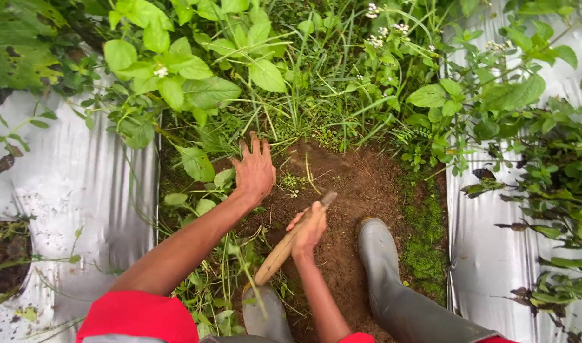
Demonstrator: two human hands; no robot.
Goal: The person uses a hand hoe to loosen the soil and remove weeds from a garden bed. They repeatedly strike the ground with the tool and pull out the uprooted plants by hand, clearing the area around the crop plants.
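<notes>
- Left hand [254, 171]: fingers spread and open, palm down at the edge of the bare soil, fingertips among the weeds; whether it has hold of any stem is hidden under the palm, so I cannot tell.
- Right hand [309, 230]: closed around the wooden handle [284, 246] near its upper part, thumb uppermost.
- Wooden handle: pale, slanting from lower left up to the right; its far end points into the soil, and any blade there is too small and dark to make out, possibly buried.
- Bare soil patch [361, 190]: brown, loose, lying between the weeds and the boots.
- Weeds [291, 82]: dense grass and broad-leaved plants with small white flowers, filling the top of the view and running past the frame.
- Right boot [383, 267]: grey rubber, toe on the soil, leg cut off at the lower edge.
- Left boot [265, 317]: grey, only the toe showing, partly screened by stems.
- Silver plastic sheeting [81, 184]: on both sides of the strip, partly overgrown, with a planting hole at far left half out of frame.
- Red sleeves [138, 314]: cut off at the bottom edge.
</notes>
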